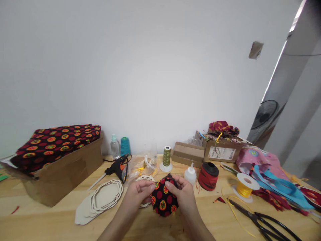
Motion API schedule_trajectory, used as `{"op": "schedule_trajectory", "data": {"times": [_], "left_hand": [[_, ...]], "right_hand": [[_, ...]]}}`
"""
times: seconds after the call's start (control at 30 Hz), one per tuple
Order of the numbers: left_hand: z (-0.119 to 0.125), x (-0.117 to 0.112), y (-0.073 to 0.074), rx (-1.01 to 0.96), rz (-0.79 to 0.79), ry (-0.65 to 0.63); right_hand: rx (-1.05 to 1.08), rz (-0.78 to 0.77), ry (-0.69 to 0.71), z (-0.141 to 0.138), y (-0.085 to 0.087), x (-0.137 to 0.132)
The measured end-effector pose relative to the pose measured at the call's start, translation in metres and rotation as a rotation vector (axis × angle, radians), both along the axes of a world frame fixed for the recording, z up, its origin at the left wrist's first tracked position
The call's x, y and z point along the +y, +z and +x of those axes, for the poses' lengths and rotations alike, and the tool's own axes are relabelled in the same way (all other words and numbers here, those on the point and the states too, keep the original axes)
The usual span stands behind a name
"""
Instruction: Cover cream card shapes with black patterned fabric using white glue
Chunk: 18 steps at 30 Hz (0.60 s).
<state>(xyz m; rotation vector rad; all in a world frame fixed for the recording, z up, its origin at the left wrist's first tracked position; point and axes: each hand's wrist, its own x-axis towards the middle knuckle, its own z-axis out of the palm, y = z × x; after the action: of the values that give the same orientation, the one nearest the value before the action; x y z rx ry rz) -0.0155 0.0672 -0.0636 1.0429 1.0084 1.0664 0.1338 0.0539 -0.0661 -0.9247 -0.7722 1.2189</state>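
A small rounded piece of patterned fabric (pixel 164 200), black with red dots and orange-yellow motifs, is held up between my two hands above the table. My left hand (pixel 141 191) pinches its upper left edge between thumb and fingers. On the other side my right hand (pixel 184 192) grips the upper right, its thumb lying over the front and its fingers behind. A bit of dark cloth sticks up at the top edge, and short yellow threads show along the rim. Partly covered by my left hand is a pale cut-out wooden piece (pixel 145 178).
Left are a fabric-filled cardboard box (pixel 67 182), wooden frames (pixel 106 197) and a glue gun (pixel 116 168). Behind stand a green thread spool (pixel 166 156) and white squeeze bottle (pixel 190 174). Right are a red thread cone (pixel 208 176), yellow cord spool (pixel 244 187) and black scissors (pixel 255 217).
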Motion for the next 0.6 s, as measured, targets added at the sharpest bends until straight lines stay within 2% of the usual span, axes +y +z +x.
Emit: {"op": "schedule_trajectory", "data": {"times": [0.3,0.6], "left_hand": [[0.0058,-0.0056,0.0014,-0.029,0.032,-0.024],[0.0063,-0.0070,-0.0038,0.019,0.013,0.056]], "right_hand": [[-0.007,0.021,0.047,-0.0028,-0.0050,0.0018],[-0.047,0.027,0.140,-0.0084,-0.0076,-0.0009]]}}
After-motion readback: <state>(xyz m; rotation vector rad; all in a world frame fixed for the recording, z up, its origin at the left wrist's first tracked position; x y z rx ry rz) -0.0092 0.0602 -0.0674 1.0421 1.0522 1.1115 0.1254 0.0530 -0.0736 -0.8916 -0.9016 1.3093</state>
